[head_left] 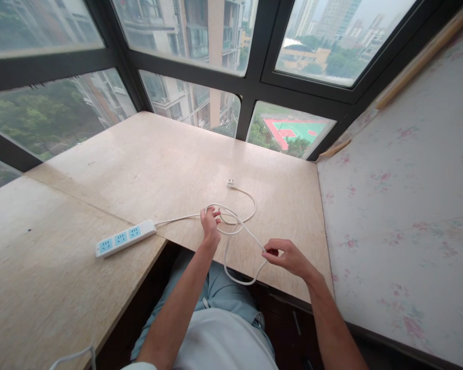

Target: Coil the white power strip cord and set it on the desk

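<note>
A white power strip (125,238) with three blue sockets lies on the beige desk (158,159). Its white cable (239,228) runs right into loose loops and ends in a white plug (230,183) lying on the desk. My left hand (210,223) is closed around the gathered loops near the desk's front edge. My right hand (287,255) pinches a stretch of the same cable to the right, and a loop hangs down over the desk edge between both hands.
Dark-framed windows (254,61) wrap around the far side of the desk. A flower-patterned surface (401,205) adjoins the desk on the right. Another white cable (75,354) shows at the bottom left. My lap sits under the desk's cut-out.
</note>
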Motion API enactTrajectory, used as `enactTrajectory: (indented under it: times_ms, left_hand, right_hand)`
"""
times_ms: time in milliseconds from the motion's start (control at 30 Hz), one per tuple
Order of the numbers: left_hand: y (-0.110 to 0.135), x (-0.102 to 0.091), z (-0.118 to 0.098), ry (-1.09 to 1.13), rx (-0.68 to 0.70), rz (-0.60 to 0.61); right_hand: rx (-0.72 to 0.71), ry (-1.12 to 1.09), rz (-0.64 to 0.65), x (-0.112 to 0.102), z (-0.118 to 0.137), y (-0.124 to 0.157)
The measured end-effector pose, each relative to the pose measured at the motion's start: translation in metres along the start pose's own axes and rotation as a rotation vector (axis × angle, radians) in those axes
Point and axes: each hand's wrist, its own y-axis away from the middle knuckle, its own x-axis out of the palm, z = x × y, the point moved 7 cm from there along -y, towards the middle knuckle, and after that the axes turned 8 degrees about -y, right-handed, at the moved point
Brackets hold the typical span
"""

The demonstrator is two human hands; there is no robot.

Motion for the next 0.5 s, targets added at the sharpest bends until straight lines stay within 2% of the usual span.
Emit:
enactTrajectory:
  times_ms: [67, 233, 367, 500]
  left_hand:
    - [-0.002, 0.000, -0.004, 0.023, -0.067, 0.016]
    - [-0.003, 0.009, -0.004, 0.024, -0.253, 0.232]
    - [0.000, 0.014, 0.005, -0.012, -0.339, 0.345]
    - [0.002, 0.017, 0.012, -0.001, -0.373, 0.329]
  right_hand:
    - [0.010, 0.007, -0.058, -0.015, -0.007, 0.011]
    - [0.161, -0.022, -0.221, -0.042, -0.047, 0.033]
    - [0.316, 0.016, -0.282, -0.043, -0.081, 0.038]
    - [0.451, 0.171, -0.280, -0.040, -0.098, 0.028]
